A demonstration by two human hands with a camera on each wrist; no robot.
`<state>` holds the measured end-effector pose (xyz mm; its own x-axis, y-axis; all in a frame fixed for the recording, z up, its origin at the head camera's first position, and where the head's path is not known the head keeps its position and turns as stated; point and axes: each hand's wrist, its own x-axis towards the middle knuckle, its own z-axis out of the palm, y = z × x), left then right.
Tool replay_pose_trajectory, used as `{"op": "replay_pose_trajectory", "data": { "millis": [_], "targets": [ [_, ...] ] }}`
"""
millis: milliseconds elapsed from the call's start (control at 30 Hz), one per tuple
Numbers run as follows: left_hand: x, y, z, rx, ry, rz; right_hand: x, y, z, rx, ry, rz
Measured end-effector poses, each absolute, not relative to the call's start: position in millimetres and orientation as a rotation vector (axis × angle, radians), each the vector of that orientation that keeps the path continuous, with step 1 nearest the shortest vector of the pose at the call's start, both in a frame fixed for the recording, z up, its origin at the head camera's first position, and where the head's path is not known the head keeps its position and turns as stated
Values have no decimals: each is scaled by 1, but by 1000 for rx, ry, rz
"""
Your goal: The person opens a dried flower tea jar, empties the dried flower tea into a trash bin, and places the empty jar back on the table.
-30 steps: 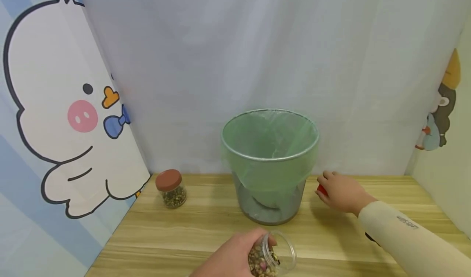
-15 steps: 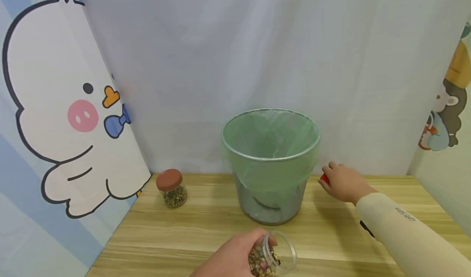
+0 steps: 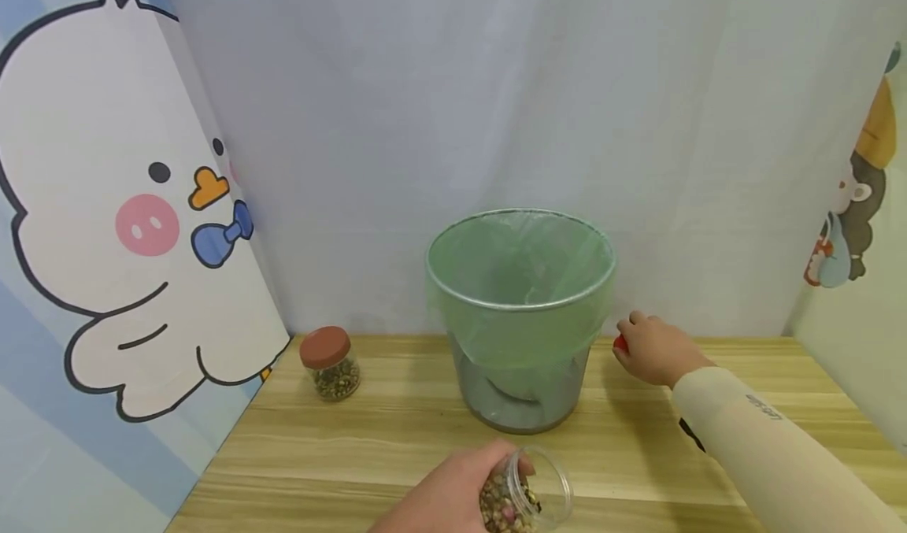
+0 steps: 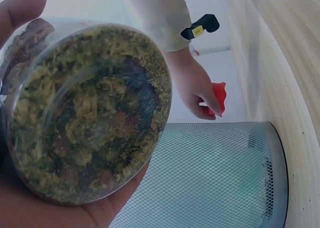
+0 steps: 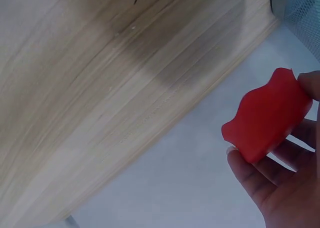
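Note:
Low in the head view, my left hand point(image 3: 453, 490) grips a clear open-mouthed jar point(image 3: 506, 505), tilted with its mouth toward the right. Dried flowers and herbs fill much of it; its round base point(image 4: 90, 113) faces the left wrist camera. To the right of the bin, my right hand point(image 3: 659, 349) holds a small red piece point(image 5: 270, 115) with a wavy edge between thumb and fingers. It looks smooth and thin-walled, but its exact kind is unclear. In the head view only a bit of red shows past the fingers.
A mesh bin point(image 3: 524, 399) lined with a green bag point(image 3: 520, 336) stands mid-table against the curtain point(image 3: 375, 123). A second jar point(image 3: 336, 377) with a reddish-brown lid point(image 3: 325, 346) sits at the back left of the wooden table point(image 3: 319, 454). Printed cartoon panels flank both sides.
My right hand has moved slightly toward the back of the table, still holding the red piece. The left hand and its jar have stayed nearly in place.

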<state>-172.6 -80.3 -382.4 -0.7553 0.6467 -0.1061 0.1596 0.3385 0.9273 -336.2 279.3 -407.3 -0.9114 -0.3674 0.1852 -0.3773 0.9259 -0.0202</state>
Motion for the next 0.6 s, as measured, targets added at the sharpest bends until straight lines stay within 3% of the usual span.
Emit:
{"op": "replay_pose_trajectory", "data": {
  "millis": [600],
  "targets": [
    [-171,-79,-381,699,2160,1381,-341,282,-413,473,-3049,246]
  ]
}}
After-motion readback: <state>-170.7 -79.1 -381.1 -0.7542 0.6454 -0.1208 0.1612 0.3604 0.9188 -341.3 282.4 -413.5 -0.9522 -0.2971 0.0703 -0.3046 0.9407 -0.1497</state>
